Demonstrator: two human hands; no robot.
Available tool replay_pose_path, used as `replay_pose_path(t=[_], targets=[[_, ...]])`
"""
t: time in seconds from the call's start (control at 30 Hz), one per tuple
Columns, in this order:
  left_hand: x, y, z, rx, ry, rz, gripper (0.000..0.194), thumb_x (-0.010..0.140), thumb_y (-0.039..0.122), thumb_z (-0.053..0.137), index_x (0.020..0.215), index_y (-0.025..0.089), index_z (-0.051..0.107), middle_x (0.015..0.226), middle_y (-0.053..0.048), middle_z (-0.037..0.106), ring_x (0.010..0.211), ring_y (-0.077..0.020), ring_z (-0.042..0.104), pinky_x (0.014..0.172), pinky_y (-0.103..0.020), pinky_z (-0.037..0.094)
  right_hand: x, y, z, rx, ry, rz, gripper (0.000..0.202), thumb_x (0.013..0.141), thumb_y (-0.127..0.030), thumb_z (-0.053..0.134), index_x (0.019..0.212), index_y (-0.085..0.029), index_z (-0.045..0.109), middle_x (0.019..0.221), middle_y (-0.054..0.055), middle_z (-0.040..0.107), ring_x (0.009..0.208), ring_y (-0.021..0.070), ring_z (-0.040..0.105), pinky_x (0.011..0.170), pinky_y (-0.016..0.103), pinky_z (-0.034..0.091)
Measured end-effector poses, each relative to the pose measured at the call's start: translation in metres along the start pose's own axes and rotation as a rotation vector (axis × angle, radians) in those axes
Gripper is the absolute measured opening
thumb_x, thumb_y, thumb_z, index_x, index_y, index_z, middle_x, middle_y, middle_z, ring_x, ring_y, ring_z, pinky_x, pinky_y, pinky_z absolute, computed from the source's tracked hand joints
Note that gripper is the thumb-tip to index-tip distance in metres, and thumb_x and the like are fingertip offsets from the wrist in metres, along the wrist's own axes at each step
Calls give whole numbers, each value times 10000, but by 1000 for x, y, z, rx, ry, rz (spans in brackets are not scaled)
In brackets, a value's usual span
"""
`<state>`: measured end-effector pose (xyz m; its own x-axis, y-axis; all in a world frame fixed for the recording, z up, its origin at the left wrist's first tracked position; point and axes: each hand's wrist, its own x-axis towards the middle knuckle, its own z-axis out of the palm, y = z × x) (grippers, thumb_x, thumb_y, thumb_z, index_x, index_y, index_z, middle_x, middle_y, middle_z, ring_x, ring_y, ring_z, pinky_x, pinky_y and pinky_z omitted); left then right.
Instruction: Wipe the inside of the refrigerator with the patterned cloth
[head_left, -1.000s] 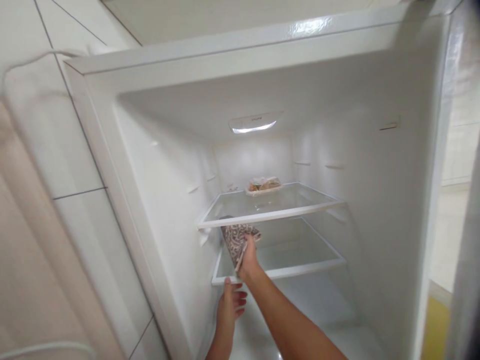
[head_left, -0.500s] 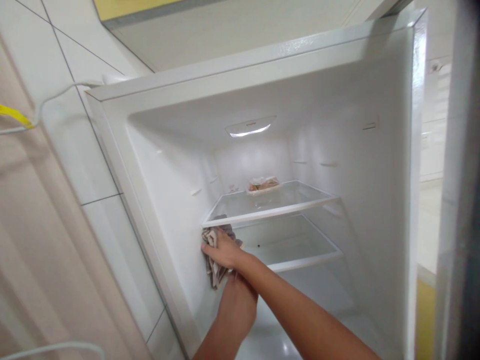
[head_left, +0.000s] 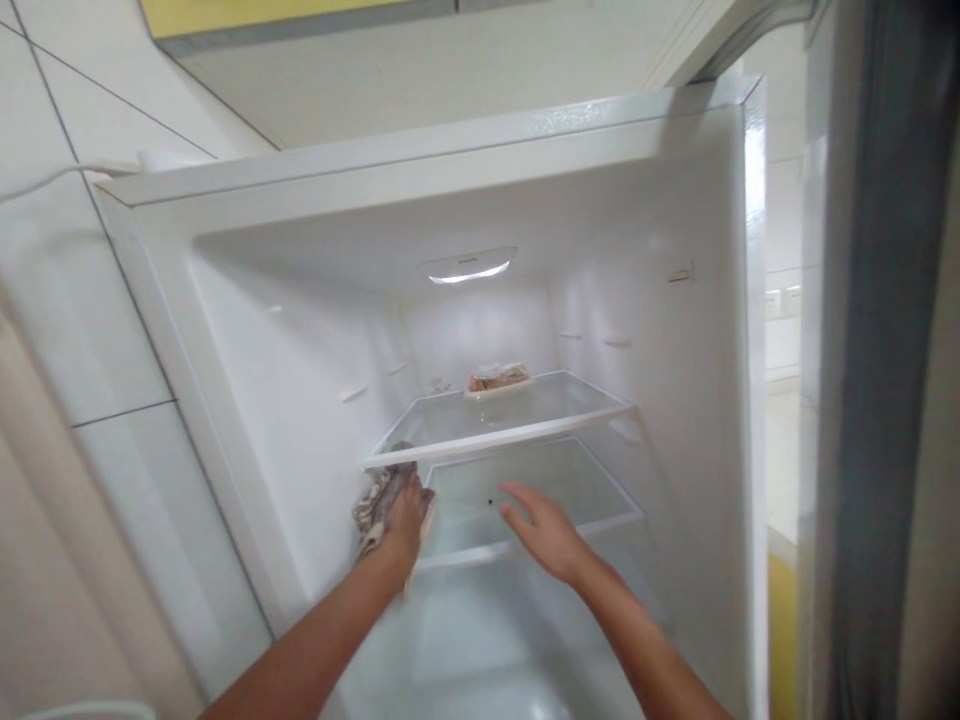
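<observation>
My left hand (head_left: 405, 515) presses a patterned cloth (head_left: 371, 503) against the left inner wall of an open white fridge (head_left: 300, 400), just under the front left corner of the upper glass shelf (head_left: 510, 425). My right hand (head_left: 544, 530) hovers open, fingers spread, in front of the lower glass shelf (head_left: 592, 505), holding nothing. A small wrapped food tray (head_left: 496, 380) sits at the back of the upper shelf.
The fridge light (head_left: 466, 268) glows in the ceiling of the compartment. White wall tiles (head_left: 90, 330) stand to the left. The dark edge of the fridge door (head_left: 877, 400) rises at the right. A white cable (head_left: 45, 178) runs along the wall at upper left.
The cloth passed from my right hand to my left. My right hand let go and moved right, in front of the lower shelf. The view shifted right.
</observation>
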<state>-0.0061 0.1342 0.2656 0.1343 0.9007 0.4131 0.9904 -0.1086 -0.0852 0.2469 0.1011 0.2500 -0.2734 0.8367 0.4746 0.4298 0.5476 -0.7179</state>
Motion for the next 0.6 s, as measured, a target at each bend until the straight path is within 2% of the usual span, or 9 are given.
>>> replay_pose_path(t=[0.07,0.13,0.2,0.3,0.37,0.5,0.6], targets=[[-7,-2,1,65,-61,4,459,698,212,757,1155,166,761,1394,-215,647,1480,-387,397,1267,-540,188,-22,45,-12,-297,220,103,458,1006,-356,375,1326,-168,643,1413,135,644,1387,307,530,1223,564,298],[-18,-1,0,134,-86,9,475,733,149,700,1206,150,739,1454,-223,597,1501,-375,368,1268,-552,177,-39,80,-18,-483,328,93,436,1004,-306,376,1310,-170,654,1399,122,656,1399,320,517,1227,588,275],[-33,1,-4,264,-84,47,526,773,59,603,1291,107,680,1509,-236,534,1512,-346,357,1275,-531,170,-51,103,-18,-571,381,23,405,1009,-294,385,1257,-179,683,1358,110,685,1356,304,556,1217,573,298],[-59,0,-19,472,-69,112,598,775,-31,495,1348,78,625,1519,-241,516,1500,-331,382,1267,-519,207,-59,120,-13,-573,461,-105,359,1010,-258,402,1185,-203,709,1268,98,729,1240,249,626,1165,518,382],[-77,-3,-34,495,-56,125,578,785,-5,486,1333,88,642,1505,-236,533,1485,-346,404,1247,-518,266,-60,126,-9,-553,519,-169,339,1000,-227,419,1182,-223,705,1240,87,737,1195,226,639,1130,496,418],[-109,-8,-68,503,23,160,560,829,59,402,1322,124,659,1480,-205,566,1437,-343,473,1197,-520,365,-62,135,-5,-560,557,-238,333,986,-210,446,1224,-243,677,1243,70,730,1208,224,627,1141,496,408],[-126,-6,-86,560,52,223,585,831,50,327,1295,111,679,1448,-211,591,1404,-359,509,1169,-565,390,-62,137,-5,-568,550,-244,339,983,-199,445,1239,-239,663,1253,65,725,1211,225,621,1146,490,400]])
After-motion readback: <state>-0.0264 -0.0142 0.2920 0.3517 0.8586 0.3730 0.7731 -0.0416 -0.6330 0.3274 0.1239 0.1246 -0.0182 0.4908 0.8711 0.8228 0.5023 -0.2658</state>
